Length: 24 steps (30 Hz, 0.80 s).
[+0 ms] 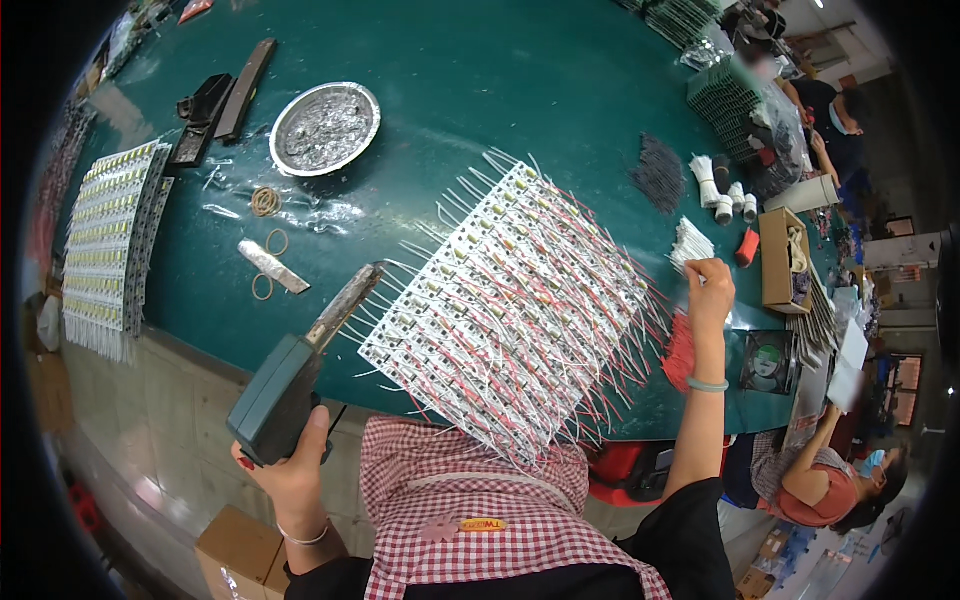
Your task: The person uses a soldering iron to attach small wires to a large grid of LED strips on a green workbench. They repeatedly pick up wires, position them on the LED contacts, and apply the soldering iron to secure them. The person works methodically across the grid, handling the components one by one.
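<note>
My left hand [290, 480] is wrapped round a dark green soldering gun [272, 397]. Its long metal barrel points up and right, and the bent tip is at the left edge of a white panel of small circuit boards [505, 310]. Rows of thin red and white wires stick out from this panel, which lies at a slant on the table in front of me. To the right, my right hand [711, 292] pinches at the near end of a pile of short white wires [691, 240]; wire in the fingertips is too small to make out. Red wires [679, 355] lie below that hand.
A metal bowl [312, 171] of silvery material, rubber bands [265, 202] and dark metal bars [245, 90] lie on the green table [480, 70]. Stacked boards [110, 240] stand left. Dark wires [657, 175], a cardboard box [776, 262] and a small fan [768, 362] are right. Co-workers sit beyond.
</note>
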{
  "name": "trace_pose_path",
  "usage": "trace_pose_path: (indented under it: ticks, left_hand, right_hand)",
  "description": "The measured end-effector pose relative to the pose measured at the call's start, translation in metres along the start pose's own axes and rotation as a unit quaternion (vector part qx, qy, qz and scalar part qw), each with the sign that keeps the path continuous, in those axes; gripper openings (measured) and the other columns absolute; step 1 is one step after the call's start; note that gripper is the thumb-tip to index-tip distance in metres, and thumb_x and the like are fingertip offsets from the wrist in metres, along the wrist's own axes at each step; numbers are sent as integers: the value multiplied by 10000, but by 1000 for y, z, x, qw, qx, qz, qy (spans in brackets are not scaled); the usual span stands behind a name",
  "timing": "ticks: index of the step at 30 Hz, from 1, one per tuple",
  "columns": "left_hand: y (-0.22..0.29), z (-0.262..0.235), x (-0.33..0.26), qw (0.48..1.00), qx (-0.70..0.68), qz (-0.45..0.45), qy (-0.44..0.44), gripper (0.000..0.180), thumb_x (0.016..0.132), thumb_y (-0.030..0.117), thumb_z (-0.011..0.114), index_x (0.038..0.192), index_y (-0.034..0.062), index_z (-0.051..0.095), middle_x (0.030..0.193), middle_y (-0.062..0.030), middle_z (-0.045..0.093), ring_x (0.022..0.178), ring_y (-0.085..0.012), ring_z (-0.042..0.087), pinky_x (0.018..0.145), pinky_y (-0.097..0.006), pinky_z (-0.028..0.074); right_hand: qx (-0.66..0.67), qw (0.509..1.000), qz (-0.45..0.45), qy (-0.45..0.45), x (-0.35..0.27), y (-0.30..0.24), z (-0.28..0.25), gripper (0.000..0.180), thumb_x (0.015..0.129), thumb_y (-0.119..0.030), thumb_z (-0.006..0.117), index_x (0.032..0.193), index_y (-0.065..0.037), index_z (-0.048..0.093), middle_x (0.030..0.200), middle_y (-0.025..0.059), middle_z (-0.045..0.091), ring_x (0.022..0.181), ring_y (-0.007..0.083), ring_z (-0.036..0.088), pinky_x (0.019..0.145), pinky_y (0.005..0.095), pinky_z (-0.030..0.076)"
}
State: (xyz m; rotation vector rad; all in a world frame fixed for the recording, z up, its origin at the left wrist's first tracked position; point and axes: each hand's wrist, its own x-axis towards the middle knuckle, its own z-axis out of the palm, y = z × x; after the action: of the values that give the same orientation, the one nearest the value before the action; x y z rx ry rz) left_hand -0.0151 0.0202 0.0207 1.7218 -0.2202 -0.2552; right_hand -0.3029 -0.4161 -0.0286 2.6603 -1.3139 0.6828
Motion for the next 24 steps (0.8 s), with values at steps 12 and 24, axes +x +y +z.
trace_pose_path:
  ticks: [12, 24]
  left_hand:
    - [2, 1, 4, 1000, 4, 7, 6, 315, 786, -67, 720, 1093, -80, 648, 853, -91, 671, 530, -75, 526, 470, -207, 392]
    - [-11, -12, 4, 997, 13, 70, -1, 355, 756, -94, 725, 1101, -82, 643, 918, -129, 690, 552, -97, 556, 456, -217, 424]
  right_hand:
    - [16, 993, -108, 34, 94, -51, 48, 107, 753, -62, 749, 858, -61, 728, 922, 64, 644, 941, 274, 599, 810, 401, 504]
    - [0, 996, -74, 55, 96, -50, 69, 58, 779, -113, 743, 823, -91, 713, 852, 61, 663, 891, 282, 634, 769, 395, 507]
